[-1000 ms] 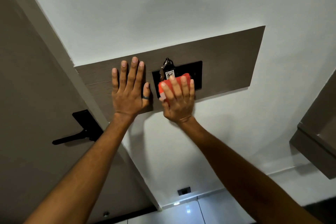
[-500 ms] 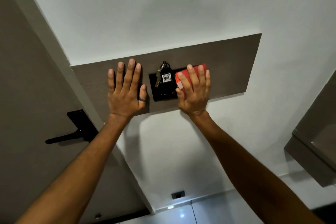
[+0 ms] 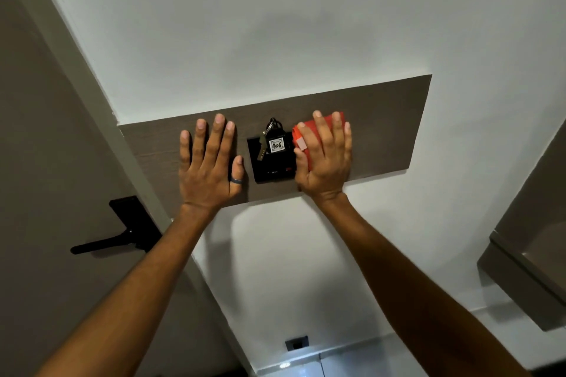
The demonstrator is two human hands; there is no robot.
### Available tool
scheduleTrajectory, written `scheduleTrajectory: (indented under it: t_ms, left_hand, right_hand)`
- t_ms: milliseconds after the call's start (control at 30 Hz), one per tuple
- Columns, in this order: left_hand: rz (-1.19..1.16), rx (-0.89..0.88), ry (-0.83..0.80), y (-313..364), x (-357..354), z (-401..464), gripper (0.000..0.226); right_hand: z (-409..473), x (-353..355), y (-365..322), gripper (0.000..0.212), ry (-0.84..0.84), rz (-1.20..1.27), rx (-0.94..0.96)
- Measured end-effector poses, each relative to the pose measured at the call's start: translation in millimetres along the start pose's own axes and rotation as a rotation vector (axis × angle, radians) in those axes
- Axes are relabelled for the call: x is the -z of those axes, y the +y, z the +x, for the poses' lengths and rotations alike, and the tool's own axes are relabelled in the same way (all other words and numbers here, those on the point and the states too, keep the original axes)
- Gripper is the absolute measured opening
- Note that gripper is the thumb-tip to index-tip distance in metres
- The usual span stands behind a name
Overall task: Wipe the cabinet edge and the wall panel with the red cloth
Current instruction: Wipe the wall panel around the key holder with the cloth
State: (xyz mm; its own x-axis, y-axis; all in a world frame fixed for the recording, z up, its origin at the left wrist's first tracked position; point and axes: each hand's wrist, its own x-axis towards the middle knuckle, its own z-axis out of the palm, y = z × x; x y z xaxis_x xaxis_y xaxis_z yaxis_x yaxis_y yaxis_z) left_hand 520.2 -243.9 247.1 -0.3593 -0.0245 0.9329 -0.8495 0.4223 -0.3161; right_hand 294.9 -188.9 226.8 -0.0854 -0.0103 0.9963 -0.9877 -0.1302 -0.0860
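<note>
Currently, both hands are laid flat on the brown panel fixed to the white wall. The left hand rests with fingers spread and holds nothing; a dark ring sits on its thumb. The right hand presses the red cloth against the panel, fingers extended over it, palm flat rather than closed around it. The cloth lies just right of the black switch plate, overlapping its right edge. A key tag marked 406 and keys hang at the plate, between the hands. A door with a black handle stands at left. A cabinet edge shows at far right, well apart from the cloth.
</note>
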Motion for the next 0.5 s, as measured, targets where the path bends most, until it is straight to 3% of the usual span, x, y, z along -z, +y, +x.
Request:
scheduleTrajectory:
  t_ms: [100,133,267,400,500]
  left_hand:
    - [0.001,-0.008,-0.005,-0.3,0.8,-0.3,0.065]
    - [-0.001,-0.008,-0.007,-0.5,0.8,0.0,0.065]
    - [-0.005,0.002,-0.017,0.0,-0.2,-1.2,0.065]
    - [-0.005,-0.001,-0.023,-0.8,0.2,0.6,0.065]
    - [-0.012,-0.007,-0.024,1.0,0.0,0.3,0.065]
  right_hand:
    - [1.2,-6.5,-30.7,0.041,0.06,-0.022,-0.259]
    - [-1.8,-6.1,-34.5,0.042,0.045,0.001,-0.254]
    - [-2.0,6.8,10.5,0.039,-0.044,0.05,0.1]
    - [-5.9,-2.5,-22.4,0.038,0.001,0.032,-0.149]
    - [-2.9,3.4,-6.5,0.039,-0.043,0.05,0.052]
